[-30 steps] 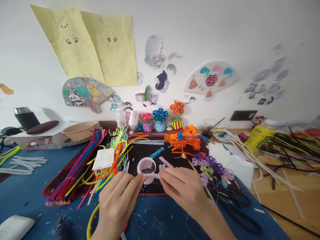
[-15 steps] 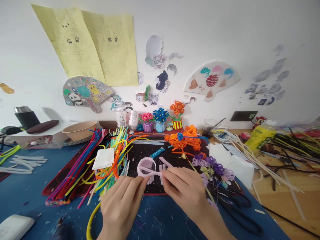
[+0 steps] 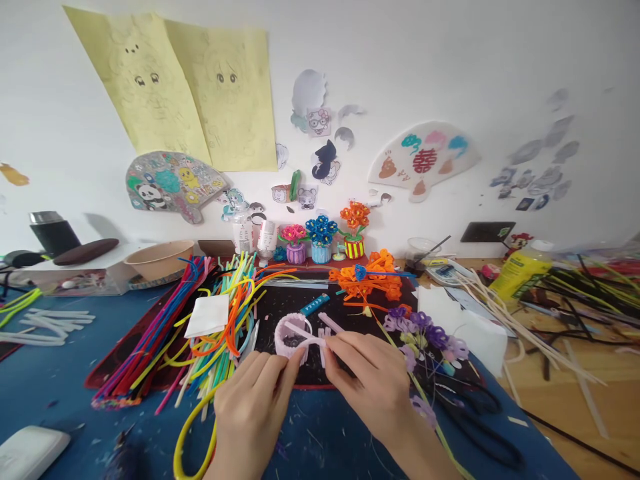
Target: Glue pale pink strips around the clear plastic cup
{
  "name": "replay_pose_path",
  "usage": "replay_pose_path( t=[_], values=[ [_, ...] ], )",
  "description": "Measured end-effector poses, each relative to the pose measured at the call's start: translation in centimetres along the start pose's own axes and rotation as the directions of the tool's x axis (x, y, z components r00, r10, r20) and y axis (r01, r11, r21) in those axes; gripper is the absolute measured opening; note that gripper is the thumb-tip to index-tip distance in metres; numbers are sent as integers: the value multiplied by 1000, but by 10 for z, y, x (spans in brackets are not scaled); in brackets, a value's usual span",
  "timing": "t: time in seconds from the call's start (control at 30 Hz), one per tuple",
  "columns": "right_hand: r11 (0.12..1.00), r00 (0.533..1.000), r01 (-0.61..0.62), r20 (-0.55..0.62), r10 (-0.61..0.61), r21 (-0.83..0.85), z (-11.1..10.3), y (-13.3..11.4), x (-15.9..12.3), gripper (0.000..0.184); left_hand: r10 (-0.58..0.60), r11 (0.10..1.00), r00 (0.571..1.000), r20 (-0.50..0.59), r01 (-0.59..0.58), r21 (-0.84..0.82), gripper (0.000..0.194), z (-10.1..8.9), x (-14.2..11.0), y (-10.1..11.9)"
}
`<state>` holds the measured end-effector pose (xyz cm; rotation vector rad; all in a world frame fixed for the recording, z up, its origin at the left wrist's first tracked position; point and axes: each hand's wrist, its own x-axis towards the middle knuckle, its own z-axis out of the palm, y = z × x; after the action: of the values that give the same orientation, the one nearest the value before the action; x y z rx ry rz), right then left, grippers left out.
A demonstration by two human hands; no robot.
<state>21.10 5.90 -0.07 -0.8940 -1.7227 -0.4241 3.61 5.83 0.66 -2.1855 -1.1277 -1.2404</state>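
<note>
My left hand (image 3: pixel 253 407) and my right hand (image 3: pixel 370 380) meet over a black mat (image 3: pixel 295 303), both pinched on a pale lilac pipe cleaner (image 3: pixel 307 338). The strand crosses in front of a small lilac pipe-cleaner pot (image 3: pixel 293 333) that stands on the mat between my fingertips. Short lilac pieces (image 3: pixel 333 325) lie just behind my right fingers. A bunch of purple pipe-cleaner flowers (image 3: pixel 425 337) lies to the right of my right hand. A yellow pipe cleaner (image 3: pixel 193 427) loops beside my left wrist.
A heap of coloured pipe cleaners (image 3: pixel 200 320) lies left of the mat, orange flowers (image 3: pixel 370 280) behind it. Three small flower pots (image 3: pixel 323 243) stand by the wall. Black scissors (image 3: pixel 475 420), a yellow bottle (image 3: pixel 520 270), a bowl (image 3: pixel 157 260) and thin sticks (image 3: pixel 525 320) surround the spot.
My hands have bent the lilac strand from a straight line into a crossed shape in front of the pot. My left hand has drawn back toward me and the yellow loop shows more.
</note>
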Motion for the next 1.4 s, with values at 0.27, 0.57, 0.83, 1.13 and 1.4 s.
replay_pose_path(
  t=[0.27,0.57,0.83,1.13,1.4],
  values=[
    [991,986,-89,147,74,100,-8,10,7,16,-89,994,996,-24,90,58,12,-12,-1,-28],
    [964,972,-156,209,110,217,-8,9,7,17,-203,971,977,70,210,-115,9,-12,-2,-19],
    [929,949,-245,264,172,277,-10,8,8,16,-230,938,962,148,260,-231,11,-12,2,-16],
    [879,920,-297,357,160,372,-7,8,3,13,15,950,997,76,10,-311,13,-10,5,-10],
    [843,904,-347,387,184,411,-8,8,5,12,45,963,997,55,-29,-269,13,-11,4,-13]
  ],
)
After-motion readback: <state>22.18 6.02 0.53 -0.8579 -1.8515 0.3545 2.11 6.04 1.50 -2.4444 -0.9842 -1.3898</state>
